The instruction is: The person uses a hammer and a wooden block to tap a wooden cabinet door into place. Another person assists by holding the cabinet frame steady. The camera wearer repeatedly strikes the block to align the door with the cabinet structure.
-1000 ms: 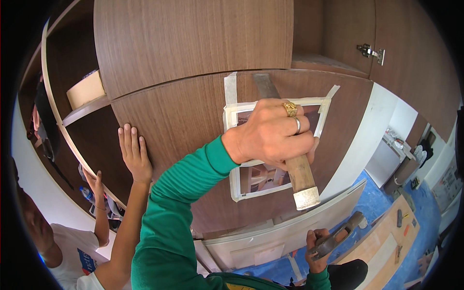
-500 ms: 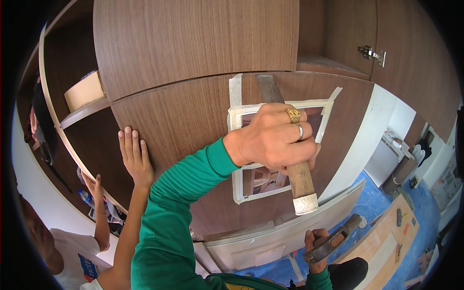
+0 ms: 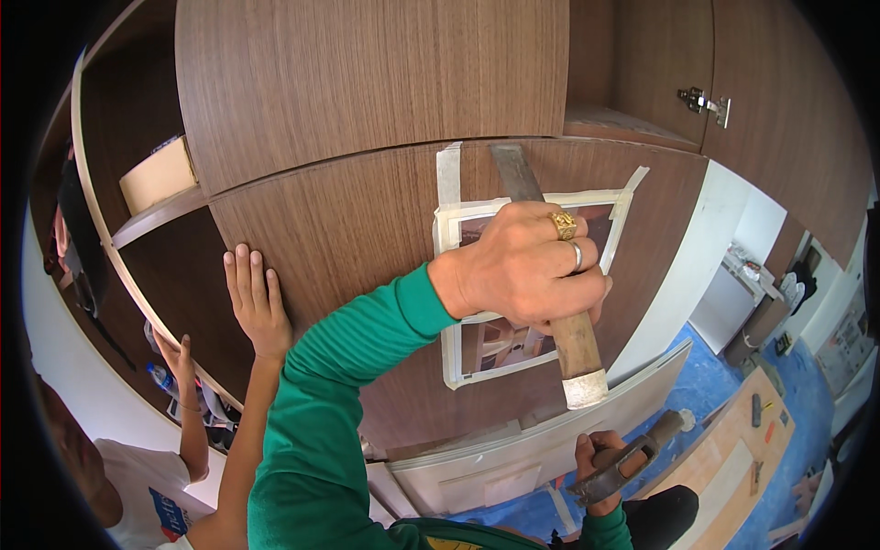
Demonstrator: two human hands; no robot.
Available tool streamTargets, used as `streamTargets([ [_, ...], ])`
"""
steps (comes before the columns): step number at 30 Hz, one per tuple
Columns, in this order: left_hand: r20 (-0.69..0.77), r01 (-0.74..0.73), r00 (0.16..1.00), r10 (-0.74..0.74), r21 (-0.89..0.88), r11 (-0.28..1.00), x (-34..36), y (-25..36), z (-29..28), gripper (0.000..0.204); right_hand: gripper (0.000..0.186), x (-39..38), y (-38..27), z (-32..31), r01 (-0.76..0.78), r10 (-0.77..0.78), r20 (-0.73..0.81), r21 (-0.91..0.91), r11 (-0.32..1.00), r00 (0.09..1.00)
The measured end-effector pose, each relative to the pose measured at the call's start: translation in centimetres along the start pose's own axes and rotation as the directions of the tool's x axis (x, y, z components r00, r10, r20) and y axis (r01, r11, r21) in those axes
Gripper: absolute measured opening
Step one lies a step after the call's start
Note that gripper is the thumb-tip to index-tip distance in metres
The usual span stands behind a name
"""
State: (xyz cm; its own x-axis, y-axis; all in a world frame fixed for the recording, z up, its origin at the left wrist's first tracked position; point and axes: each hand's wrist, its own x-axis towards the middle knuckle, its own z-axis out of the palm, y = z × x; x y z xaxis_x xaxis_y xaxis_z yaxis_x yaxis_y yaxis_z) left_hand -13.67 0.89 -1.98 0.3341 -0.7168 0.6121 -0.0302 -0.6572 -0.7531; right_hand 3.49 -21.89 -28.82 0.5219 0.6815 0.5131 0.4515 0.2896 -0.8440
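My left hand (image 3: 522, 270), wearing two rings, is closed round the wooden handle of a broad chisel (image 3: 576, 353), whose dark blade reaches up to the seam of the wood-veneer cabinet front (image 3: 321, 229). Beneath my hand, a framed-looking printed sheet (image 3: 500, 353) is fixed to that front with pale masking tape (image 3: 449, 174). My right hand (image 3: 596, 467) grips a dark metal hammer (image 3: 642, 454) low at the right, below the chisel.
A co-worker (image 3: 137, 486) at left rests one hand (image 3: 258, 302) on the panel, the other on an open shelf unit's edge. An open cupboard (image 3: 632, 64) is above right. Pale boards (image 3: 477, 467) lean below; a wooden board with tools (image 3: 733, 467) lies on blue floor sheeting.
My left hand and the chisel have shifted a little right and down. The hammer in my right hand has moved slightly. The co-worker's hand on the panel sits a little lower.
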Motion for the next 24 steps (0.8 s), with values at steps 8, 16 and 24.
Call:
streamTargets([
  [8,-0.019,-0.011,1.0,0.011,0.023,1.0,0.1,0.2,0.4,0.028,0.018,0.3,1.4,0.2,0.011,-0.011,0.03,0.01,1.0,0.999],
  [16,0.051,0.001,0.999,-0.002,0.005,1.0,0.6,0.1,-0.3,0.029,0.021,1.1,1.2,1.6,0.065,-0.063,-0.077,0.014,0.998,0.995],
  [24,-0.041,0.057,0.998,-0.056,0.025,0.998,0.9,0.2,0.5,0.028,0.018,4.9,-1.6,2.6,0.308,-0.316,-0.021,-0.177,0.935,0.948],
])
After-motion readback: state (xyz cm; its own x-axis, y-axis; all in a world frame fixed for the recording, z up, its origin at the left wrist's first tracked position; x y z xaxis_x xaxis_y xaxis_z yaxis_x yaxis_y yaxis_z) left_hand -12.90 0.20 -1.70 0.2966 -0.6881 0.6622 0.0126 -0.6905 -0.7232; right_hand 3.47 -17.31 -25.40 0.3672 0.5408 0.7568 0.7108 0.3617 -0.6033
